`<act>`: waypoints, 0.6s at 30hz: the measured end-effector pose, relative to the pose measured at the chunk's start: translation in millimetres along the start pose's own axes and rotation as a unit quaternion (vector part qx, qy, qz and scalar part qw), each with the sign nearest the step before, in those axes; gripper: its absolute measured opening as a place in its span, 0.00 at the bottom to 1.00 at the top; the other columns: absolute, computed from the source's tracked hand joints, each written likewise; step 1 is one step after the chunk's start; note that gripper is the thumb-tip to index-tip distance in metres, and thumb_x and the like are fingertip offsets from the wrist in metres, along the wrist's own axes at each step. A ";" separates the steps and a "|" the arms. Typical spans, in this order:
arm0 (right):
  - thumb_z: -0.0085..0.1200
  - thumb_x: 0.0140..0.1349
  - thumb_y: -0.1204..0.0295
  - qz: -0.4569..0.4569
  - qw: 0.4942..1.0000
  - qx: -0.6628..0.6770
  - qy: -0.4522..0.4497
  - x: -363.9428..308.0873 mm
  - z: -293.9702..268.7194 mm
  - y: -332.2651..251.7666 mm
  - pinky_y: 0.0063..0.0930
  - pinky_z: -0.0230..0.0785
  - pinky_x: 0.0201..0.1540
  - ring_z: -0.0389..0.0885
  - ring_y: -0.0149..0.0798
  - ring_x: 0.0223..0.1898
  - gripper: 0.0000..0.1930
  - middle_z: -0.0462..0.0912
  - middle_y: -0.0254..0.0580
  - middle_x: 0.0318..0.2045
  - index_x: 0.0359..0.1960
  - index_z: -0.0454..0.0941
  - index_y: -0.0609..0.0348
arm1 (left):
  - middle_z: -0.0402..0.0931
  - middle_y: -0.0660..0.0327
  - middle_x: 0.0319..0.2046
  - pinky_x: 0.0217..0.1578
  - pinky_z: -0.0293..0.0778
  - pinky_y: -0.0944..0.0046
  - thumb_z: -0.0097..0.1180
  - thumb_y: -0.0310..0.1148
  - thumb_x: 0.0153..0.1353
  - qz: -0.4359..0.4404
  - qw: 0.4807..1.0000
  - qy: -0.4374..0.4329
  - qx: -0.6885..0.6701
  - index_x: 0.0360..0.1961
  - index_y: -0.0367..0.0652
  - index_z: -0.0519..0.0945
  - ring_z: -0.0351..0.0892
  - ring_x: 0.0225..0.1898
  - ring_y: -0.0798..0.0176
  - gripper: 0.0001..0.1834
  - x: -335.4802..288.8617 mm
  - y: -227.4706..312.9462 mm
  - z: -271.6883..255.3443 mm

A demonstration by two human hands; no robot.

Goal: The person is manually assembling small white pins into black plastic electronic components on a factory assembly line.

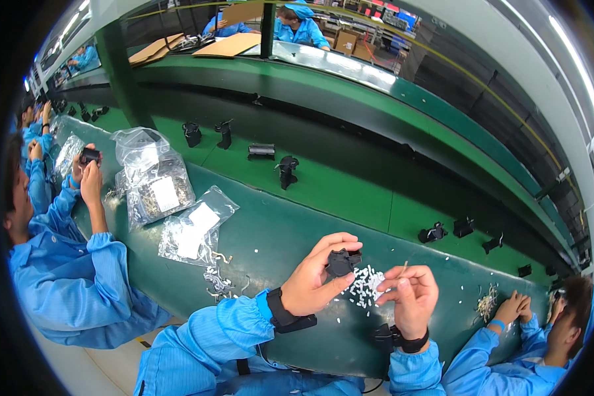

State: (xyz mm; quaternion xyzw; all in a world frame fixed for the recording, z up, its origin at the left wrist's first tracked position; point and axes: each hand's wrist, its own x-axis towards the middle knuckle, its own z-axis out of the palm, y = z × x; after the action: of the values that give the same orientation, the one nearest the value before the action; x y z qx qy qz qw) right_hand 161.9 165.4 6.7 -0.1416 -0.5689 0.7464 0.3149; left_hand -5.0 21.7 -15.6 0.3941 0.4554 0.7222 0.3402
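Note:
My left hand (312, 280) is wrapped round a black moulded plastic part (342, 263), holding it above the green table. To its right, my right hand (412, 295) is raised with thumb and fingers pinched together. A thin light-brown strip (404, 268) sticks up from those fingertips; its exact kind is too small to make out. Between both hands a pile of small white pieces (363, 290) lies scattered on the table. Black straps circle both my wrists over blue sleeves.
A green conveyor belt (350, 198) runs beyond the table (270, 228), carrying several black parts such as one upright piece (287, 172). Plastic bags of small parts (158, 188) lie left, near loose metal pieces (219, 282). Co-workers in blue (79, 284) sit on both sides.

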 end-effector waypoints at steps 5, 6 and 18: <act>0.56 0.64 0.85 0.019 1.000 0.011 -0.013 -4.9 -25.3 -10.8 0.30 0.85 0.29 0.86 0.39 0.33 0.05 0.82 0.52 0.36 0.39 0.73 0.68 | 0.54 0.56 0.68 0.64 0.66 0.58 0.56 0.20 0.64 -0.018 0.998 -0.044 -0.030 0.68 0.35 0.67 0.64 0.66 0.60 0.30 -1.3 1.0 2.4; 0.57 0.63 0.85 0.031 0.999 -0.004 -0.014 -6.2 -25.0 -15.3 0.29 0.84 0.29 0.86 0.38 0.32 0.05 0.82 0.51 0.35 0.39 0.74 0.69 | 0.52 0.55 0.69 0.64 0.66 0.57 0.55 0.20 0.63 -0.023 0.998 -0.056 -0.010 0.68 0.35 0.67 0.63 0.66 0.59 0.31 -1.4 1.1 2.3; 0.57 0.61 0.89 0.108 0.992 -0.013 -0.057 -8.7 -23.5 -17.2 0.27 0.85 0.33 0.87 0.38 0.35 0.07 0.84 0.54 0.36 0.39 0.76 0.72 | 0.52 0.51 0.71 0.64 0.68 0.57 0.64 0.13 0.54 -0.002 0.998 -0.044 0.050 0.67 0.39 0.65 0.64 0.68 0.56 0.38 -3.9 -7.9 7.2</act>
State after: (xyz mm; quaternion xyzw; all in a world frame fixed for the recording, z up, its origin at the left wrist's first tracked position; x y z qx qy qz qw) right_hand 187.3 180.5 14.1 -0.1630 -0.5768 0.7758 0.1974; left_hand 4.2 24.0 -22.0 0.4410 0.4761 0.6799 0.3415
